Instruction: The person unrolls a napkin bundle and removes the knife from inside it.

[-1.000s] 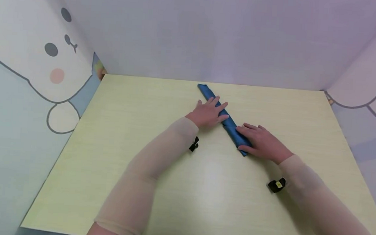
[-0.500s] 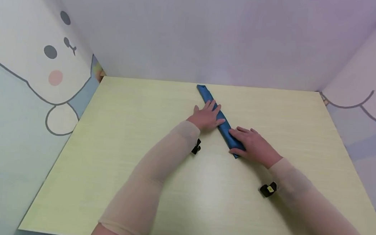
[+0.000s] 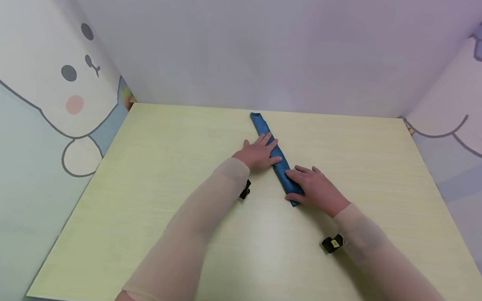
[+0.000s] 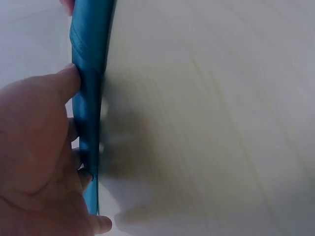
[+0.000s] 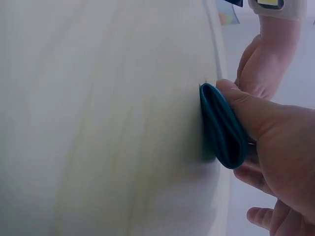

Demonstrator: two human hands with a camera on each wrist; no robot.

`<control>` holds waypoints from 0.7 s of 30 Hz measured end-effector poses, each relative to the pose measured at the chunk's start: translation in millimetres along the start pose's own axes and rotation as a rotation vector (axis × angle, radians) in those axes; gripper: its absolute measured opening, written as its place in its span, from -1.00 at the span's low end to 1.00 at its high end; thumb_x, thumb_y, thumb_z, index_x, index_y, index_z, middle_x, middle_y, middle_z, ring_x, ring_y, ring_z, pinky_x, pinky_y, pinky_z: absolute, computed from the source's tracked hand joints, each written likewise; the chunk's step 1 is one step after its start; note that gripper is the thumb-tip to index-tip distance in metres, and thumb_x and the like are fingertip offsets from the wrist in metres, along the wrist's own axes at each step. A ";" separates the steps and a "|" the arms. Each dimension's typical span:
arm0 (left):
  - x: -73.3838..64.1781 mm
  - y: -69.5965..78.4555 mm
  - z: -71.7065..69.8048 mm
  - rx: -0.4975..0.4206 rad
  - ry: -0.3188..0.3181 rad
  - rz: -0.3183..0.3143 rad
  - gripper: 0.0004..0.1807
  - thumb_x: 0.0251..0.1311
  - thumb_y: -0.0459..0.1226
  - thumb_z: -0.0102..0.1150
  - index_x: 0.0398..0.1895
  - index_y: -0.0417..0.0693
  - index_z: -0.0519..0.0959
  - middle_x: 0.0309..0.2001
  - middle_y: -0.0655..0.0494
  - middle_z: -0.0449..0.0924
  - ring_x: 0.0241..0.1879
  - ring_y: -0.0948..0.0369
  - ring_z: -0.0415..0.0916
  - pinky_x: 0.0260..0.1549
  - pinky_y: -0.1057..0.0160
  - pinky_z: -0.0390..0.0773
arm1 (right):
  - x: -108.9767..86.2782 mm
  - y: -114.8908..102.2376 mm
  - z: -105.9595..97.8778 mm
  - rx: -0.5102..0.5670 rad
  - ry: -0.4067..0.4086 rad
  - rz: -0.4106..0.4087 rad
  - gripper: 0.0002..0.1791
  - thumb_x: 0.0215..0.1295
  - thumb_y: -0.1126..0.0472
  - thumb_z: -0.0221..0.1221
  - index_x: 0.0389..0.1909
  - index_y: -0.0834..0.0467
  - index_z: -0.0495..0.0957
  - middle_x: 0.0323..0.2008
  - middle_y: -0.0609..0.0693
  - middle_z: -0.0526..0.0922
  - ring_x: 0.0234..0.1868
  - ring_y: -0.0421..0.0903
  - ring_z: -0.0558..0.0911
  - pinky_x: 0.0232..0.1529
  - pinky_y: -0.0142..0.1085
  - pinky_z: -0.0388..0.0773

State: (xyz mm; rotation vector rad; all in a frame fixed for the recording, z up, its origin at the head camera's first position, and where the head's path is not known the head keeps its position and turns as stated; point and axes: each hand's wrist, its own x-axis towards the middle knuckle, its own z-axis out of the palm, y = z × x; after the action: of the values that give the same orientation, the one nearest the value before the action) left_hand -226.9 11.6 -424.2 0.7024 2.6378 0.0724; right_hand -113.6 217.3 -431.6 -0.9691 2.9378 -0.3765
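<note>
A long, narrow strip of folded, shiny blue cloth (image 3: 282,172) lies slantwise on the table, its far end near the back edge. Its near end shows stacked folds with a stitched edge in the right wrist view, where the cloth (image 5: 221,130) sits between the hand and the tabletop. My left hand (image 3: 257,154) rests across the middle, fingers spread and thumb touching the cloth (image 4: 91,98). Over the near end lies my right hand (image 3: 319,190), its thumb and index finger reaching across the strip and the other fingers stretched out beside it.
The pale wood-grain table (image 3: 163,201) meets a plain back wall (image 3: 247,45). Side walls with cartoon figures stand left (image 3: 28,179) and right (image 3: 462,182). Small black wrist devices hang under both sleeves, the right one (image 3: 332,243) with a yellow patch.
The cloth's near end has swung left, with the right hand moving along on it. My left hand has shifted slightly left and nearer. The head view has shifted a little as well.
</note>
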 end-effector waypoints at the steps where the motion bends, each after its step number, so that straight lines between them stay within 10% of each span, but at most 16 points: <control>1: -1.0 -1.4 0.5 -0.006 -0.010 0.006 -0.17 0.34 0.33 -0.45 0.56 0.23 -0.24 0.55 0.11 -0.46 0.50 0.13 -0.46 0.30 -0.29 -0.12 | 0.5 -2.4 1.0 -0.007 -0.006 0.003 -0.19 0.11 -0.16 0.34 0.29 0.22 0.41 0.16 0.18 0.54 0.26 0.18 0.42 0.17 0.27 0.25; 21: -13.0 -26.7 7.1 0.003 -0.053 0.112 -0.15 0.29 0.35 -0.34 0.55 0.32 -0.22 0.54 0.19 -0.47 0.50 0.17 -0.49 0.32 -0.28 -0.16 | 9.0 -54.1 12.0 -0.088 0.042 0.063 -0.16 0.00 -0.29 0.35 0.18 0.22 0.51 0.06 0.13 0.62 0.22 0.12 0.48 0.19 0.35 0.13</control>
State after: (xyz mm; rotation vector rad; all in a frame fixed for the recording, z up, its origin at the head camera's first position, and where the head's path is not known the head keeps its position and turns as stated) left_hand -226.2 -18.4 -430.0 0.8409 2.5476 0.0800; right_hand -88.1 167.3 -430.1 -0.8849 3.0379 -0.2712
